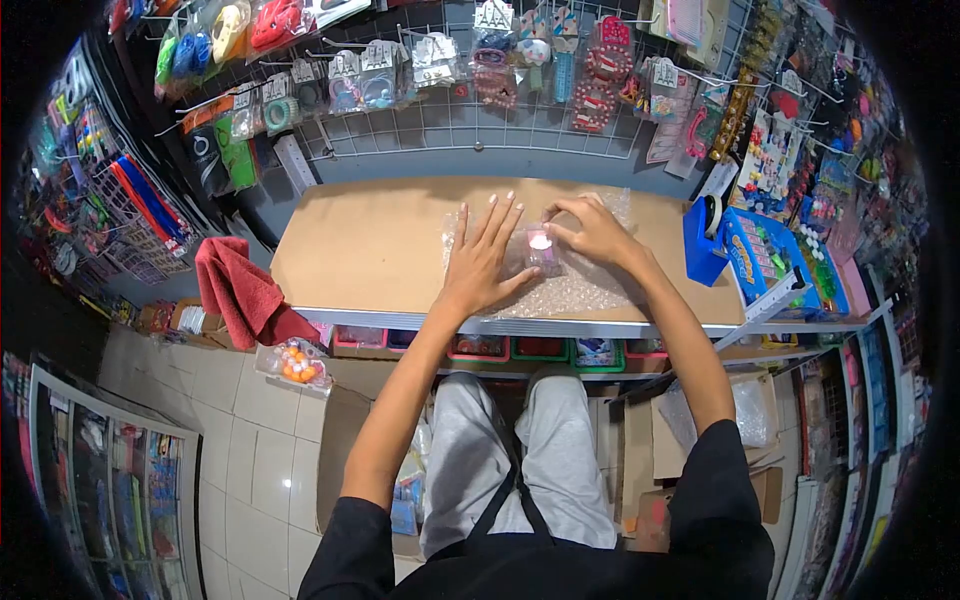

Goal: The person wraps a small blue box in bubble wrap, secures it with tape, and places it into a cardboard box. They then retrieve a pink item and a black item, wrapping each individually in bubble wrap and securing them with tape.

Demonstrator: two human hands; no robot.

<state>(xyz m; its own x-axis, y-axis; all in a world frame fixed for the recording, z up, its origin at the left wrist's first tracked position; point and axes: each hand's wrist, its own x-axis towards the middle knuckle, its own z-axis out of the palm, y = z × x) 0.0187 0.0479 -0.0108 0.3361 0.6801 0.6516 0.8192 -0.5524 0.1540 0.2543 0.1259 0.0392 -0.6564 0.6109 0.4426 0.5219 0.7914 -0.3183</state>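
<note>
Plainly, in the head view, the left hand (485, 258) lies open and flat, fingers spread, its palm pressing down on a sheet of bubble wrap (585, 292) laid over the brown counter (360, 240). Just to the right of its fingertips, on the wrap, sits a small pink object (540, 246), glossy and catching the light. The right hand (597, 230) meets it from the other side with fingers curled, the fingertips closed on the object's far and right edges. Whether a fold of wrap lies between fingers and object I cannot tell.

The object looks light and rigid, probably plastic (the shine suggests a smooth, rather slippery face). A pinch across its sides, as the right hand has it, seems a surer hold than pressing on top. The wrap seems almost weightless, limp and a little springy, and it is likely to slide on the smooth counter unless pinned under a flat palm. It is probably best taken at a free edge, such as the one showing below the right wrist.

Beyond the right forearm, to its right, a blue tape dispenser (705, 240) stands near the counter's end. Well to the left of the left hand, a red cloth (240, 290) hangs off the counter's corner.
</note>
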